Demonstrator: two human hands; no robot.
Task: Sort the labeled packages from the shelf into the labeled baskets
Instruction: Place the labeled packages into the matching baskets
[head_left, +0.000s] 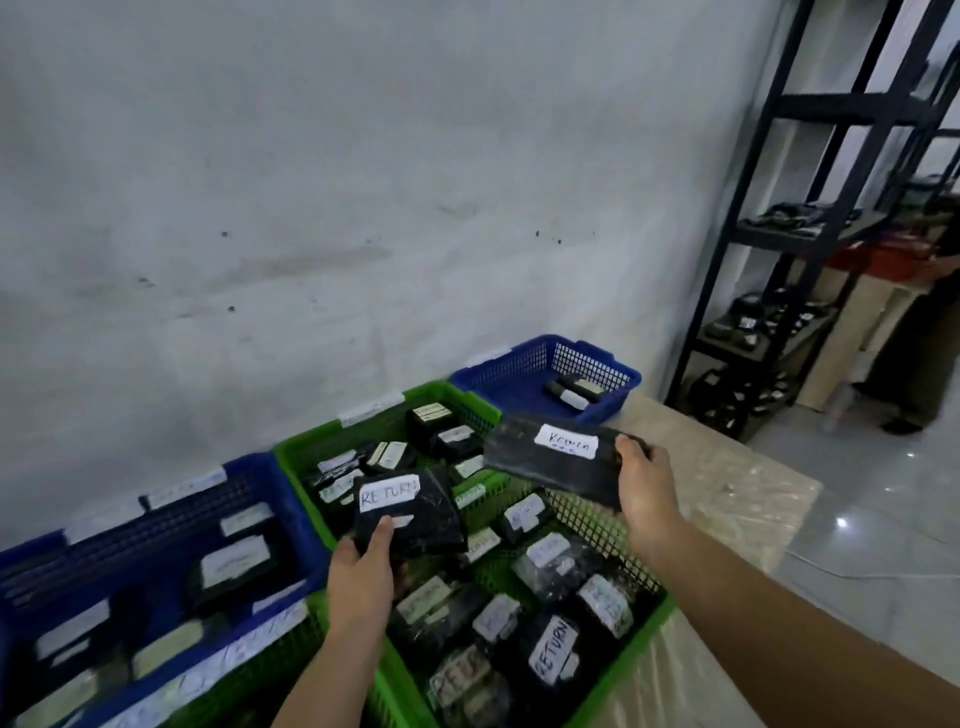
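My left hand grips a black package with a white "RETURN" label, held above the near green basket. That basket holds several black packages, some labeled "RETURN". My right hand grips the right end of a second flat black package whose white label is hard to read. It hovers over the gap between the near green basket and the far green basket, which also holds several labeled packages.
A blue basket with a few packages stands at the back right. Another blue basket with labeled packages is at the left. A black metal shelf with more packages stands at the right. A person's legs show beyond it.
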